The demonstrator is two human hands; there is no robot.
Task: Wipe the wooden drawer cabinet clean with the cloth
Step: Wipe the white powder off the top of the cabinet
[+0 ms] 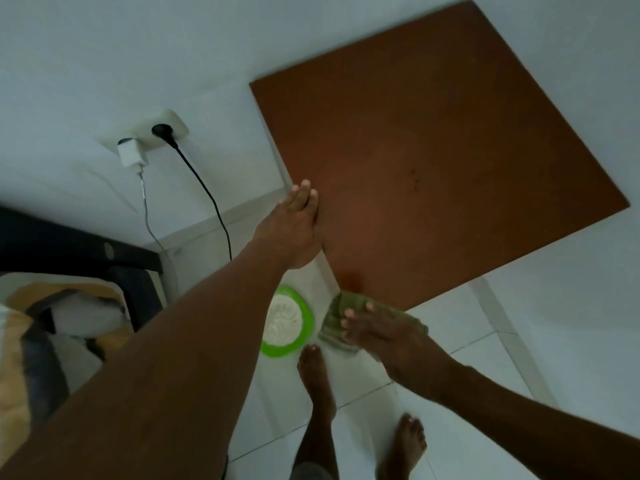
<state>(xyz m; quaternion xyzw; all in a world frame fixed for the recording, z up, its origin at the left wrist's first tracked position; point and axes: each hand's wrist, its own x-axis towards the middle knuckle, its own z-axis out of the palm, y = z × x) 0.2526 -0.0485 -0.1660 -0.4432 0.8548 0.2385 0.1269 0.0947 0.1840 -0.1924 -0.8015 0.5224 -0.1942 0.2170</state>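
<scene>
**Cloth at the cabinet's near corner**

The left hand (pixel 294 230) lies flat, fingers straight and holding nothing, on the cabinet (pixel 433 150) top's nine-o'clock edge, seemingly to steady it. At six o'clock the right hand (pixel 377 336) presses the green cloth (pixel 337 306) with spread fingers against the near corner, probably wiping there. The drawers are hidden below the top. A green dish (pixel 287 322) sits on the floor (pixel 485 358), its contents unclear.

The cabinet (pixel 433 161) top is plain reddish brown, and the cloth (pixel 346 306) is olive green. A bright green plate (pixel 304 317) lies on white floor tiles (pixel 467 341); the bedding (pixel 52 323) is patterned orange, grey and white.
</scene>
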